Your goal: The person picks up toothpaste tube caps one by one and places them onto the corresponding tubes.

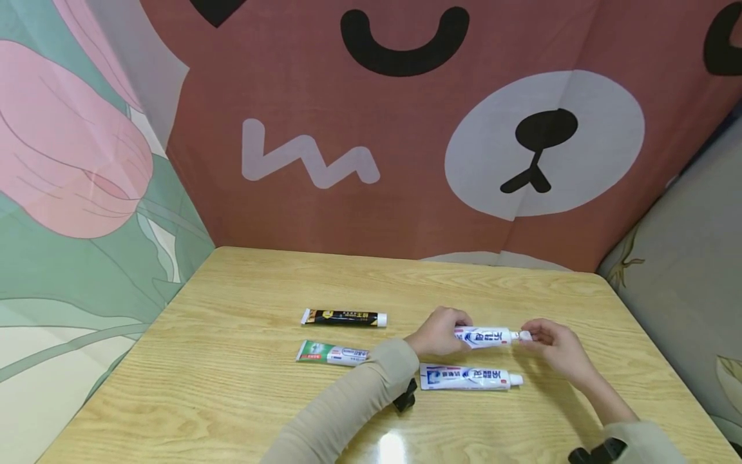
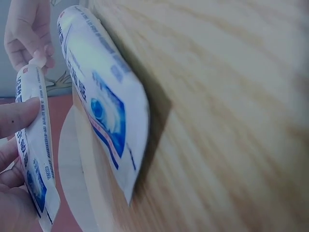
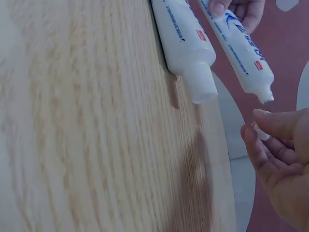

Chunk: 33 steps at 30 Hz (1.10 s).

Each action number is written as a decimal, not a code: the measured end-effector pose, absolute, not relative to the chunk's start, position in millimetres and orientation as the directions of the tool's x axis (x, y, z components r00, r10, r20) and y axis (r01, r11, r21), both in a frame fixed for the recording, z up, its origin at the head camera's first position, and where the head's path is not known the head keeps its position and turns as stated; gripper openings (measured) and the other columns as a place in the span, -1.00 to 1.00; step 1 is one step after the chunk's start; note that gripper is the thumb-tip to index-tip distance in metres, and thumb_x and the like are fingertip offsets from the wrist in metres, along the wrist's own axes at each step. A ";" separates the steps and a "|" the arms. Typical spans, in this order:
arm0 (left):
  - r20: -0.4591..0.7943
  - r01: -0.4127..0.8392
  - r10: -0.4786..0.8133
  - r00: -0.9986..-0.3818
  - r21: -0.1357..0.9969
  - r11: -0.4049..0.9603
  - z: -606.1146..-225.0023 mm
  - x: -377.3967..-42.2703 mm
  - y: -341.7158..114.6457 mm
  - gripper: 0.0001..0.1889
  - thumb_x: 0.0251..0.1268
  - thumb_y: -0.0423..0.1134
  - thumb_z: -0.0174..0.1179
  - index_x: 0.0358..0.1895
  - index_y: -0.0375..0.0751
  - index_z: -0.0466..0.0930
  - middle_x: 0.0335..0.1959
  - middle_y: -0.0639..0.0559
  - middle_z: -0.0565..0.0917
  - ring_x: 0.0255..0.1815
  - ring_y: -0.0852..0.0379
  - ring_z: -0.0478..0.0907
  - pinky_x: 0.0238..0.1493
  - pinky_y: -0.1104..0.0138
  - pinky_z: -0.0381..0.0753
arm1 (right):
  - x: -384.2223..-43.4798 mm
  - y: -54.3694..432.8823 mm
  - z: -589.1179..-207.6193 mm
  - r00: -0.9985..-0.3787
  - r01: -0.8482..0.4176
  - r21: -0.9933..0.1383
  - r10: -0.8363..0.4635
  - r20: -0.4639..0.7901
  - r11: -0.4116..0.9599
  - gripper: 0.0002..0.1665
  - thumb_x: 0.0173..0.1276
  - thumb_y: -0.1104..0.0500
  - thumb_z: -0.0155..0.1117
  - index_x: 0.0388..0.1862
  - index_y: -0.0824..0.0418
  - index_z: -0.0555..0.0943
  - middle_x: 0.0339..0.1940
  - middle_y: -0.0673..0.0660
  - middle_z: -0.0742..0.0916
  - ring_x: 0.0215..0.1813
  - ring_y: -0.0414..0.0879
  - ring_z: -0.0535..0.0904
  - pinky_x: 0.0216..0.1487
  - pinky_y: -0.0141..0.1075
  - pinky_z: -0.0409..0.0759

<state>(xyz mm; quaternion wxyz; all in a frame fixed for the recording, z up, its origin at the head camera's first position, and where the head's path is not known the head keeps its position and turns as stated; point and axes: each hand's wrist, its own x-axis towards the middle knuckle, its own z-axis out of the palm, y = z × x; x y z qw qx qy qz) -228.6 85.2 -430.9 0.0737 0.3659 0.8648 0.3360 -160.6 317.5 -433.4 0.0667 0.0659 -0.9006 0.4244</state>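
Observation:
My left hand (image 1: pixel 442 333) grips a white and blue toothpaste tube (image 1: pixel 487 338) by its tail half, raised off the table. In the right wrist view the tube's nozzle (image 3: pixel 263 93) is bare. My right hand (image 1: pixel 553 348) pinches a small white cap (image 3: pixel 261 132) between thumb and fingers, a short gap from that nozzle. A second white and blue toothpaste tube (image 1: pixel 466 377), its cap on, lies on the table nearer to me. The left wrist view shows its blue-printed tail (image 2: pixel 111 116).
Left of the hands, a black toothpaste tube (image 1: pixel 344 318) lies behind a green and white one (image 1: pixel 333 353), whose right end is hidden by my left sleeve (image 1: pixel 359 399). Beneath them is a wooden table (image 1: pixel 232 386). A printed cloth (image 1: pixel 406 212) hangs along its far edge.

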 end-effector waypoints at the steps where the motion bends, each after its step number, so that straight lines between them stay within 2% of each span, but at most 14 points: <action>1: 0.118 0.584 0.682 -0.722 0.633 0.508 -431.5 -228.9 85.3 -0.70 -0.15 -0.29 0.43 -0.26 -0.13 0.62 -0.43 0.26 0.58 -0.43 0.42 0.42 -0.35 0.61 0.37 | -161.1 317.9 -433.9 -0.983 -0.168 -0.748 -0.054 0.174 0.642 -0.70 0.12 0.34 0.31 -0.16 0.44 0.55 -0.30 0.24 0.65 -0.35 -0.35 0.52 -0.37 -0.39 0.53; 6: 0.116 0.592 0.688 -0.716 0.623 0.511 -433.1 -230.5 85.4 -0.69 -0.14 -0.27 0.43 -0.23 -0.14 0.62 -0.41 0.26 0.58 -0.40 0.43 0.42 -0.31 0.62 0.36 | -162.1 318.8 -433.6 -0.979 -0.197 -0.738 -0.093 0.180 0.646 -0.65 0.09 0.34 0.33 -0.11 0.43 0.59 -0.18 0.30 0.66 -0.27 -0.41 0.52 -0.30 -0.46 0.53; 13: 0.116 0.589 0.692 -0.713 0.635 0.500 -432.7 -229.9 85.1 -0.70 -0.13 -0.27 0.42 -0.22 -0.15 0.64 -0.38 0.24 0.61 -0.37 0.43 0.44 -0.29 0.62 0.38 | -162.4 317.2 -430.2 -0.978 -0.209 -0.762 -0.121 0.170 0.613 -0.79 0.10 0.36 0.31 -0.25 0.39 0.57 -0.37 0.14 0.65 -0.37 -0.30 0.51 -0.39 -0.36 0.52; 17: 0.118 0.599 0.698 -0.706 0.626 0.500 -431.2 -229.2 83.6 -0.69 -0.11 -0.28 0.41 -0.19 -0.16 0.65 -0.30 0.20 0.64 -0.30 0.42 0.47 -0.21 0.61 0.39 | -161.8 319.7 -428.8 -0.981 -0.180 -0.819 -0.165 0.106 0.544 -0.76 0.17 0.30 0.28 -0.21 0.42 0.58 -0.36 0.15 0.67 -0.36 -0.23 0.56 -0.40 -0.29 0.55; 22: 0.126 0.607 0.699 -0.704 0.618 0.500 -428.4 -228.4 82.7 -0.68 -0.09 -0.29 0.40 -0.16 -0.17 0.66 -0.23 0.16 0.66 -0.23 0.38 0.50 -0.16 0.59 0.39 | -163.2 323.2 -430.5 -0.970 -0.185 -0.855 -0.229 0.080 0.485 -0.74 0.29 0.26 0.15 -0.17 0.48 0.56 -0.40 0.18 0.67 -0.38 -0.14 0.58 -0.39 -0.26 0.57; 26: 0.136 0.613 0.698 -0.703 0.614 0.498 -427.6 -228.2 83.2 -0.67 -0.09 -0.30 0.40 -0.16 -0.19 0.65 -0.22 0.14 0.66 -0.21 0.37 0.51 -0.16 0.60 0.39 | -164.9 323.1 -433.1 -0.951 -0.238 -0.849 -0.290 0.106 0.472 -0.70 0.41 0.27 -0.04 -0.33 0.50 0.54 -0.54 0.22 0.61 -0.51 -0.16 0.50 -0.51 -0.28 0.51; 30: 0.135 0.607 0.696 -0.705 0.623 0.494 -428.3 -227.9 83.5 -0.68 -0.08 -0.29 0.40 -0.15 -0.19 0.65 -0.22 0.14 0.66 -0.22 0.37 0.51 -0.17 0.61 0.39 | -165.2 319.3 -432.4 -0.962 -0.175 -0.856 -0.269 0.044 0.486 -0.50 0.49 0.17 -0.20 -0.50 0.48 0.49 -0.64 0.13 0.54 -0.59 -0.22 0.40 -0.61 -0.30 0.40; 33: 0.124 0.587 0.694 -0.709 0.649 0.484 -429.2 -227.7 83.0 -0.68 -0.06 -0.29 0.39 -0.15 -0.19 0.65 -0.23 0.14 0.66 -0.23 0.39 0.51 -0.18 0.61 0.40 | -164.3 318.1 -431.0 -0.972 -0.126 -0.860 -0.234 0.008 0.494 -0.48 0.50 0.12 -0.23 -0.44 0.50 0.50 -0.60 0.11 0.56 -0.58 -0.21 0.40 -0.60 -0.31 0.40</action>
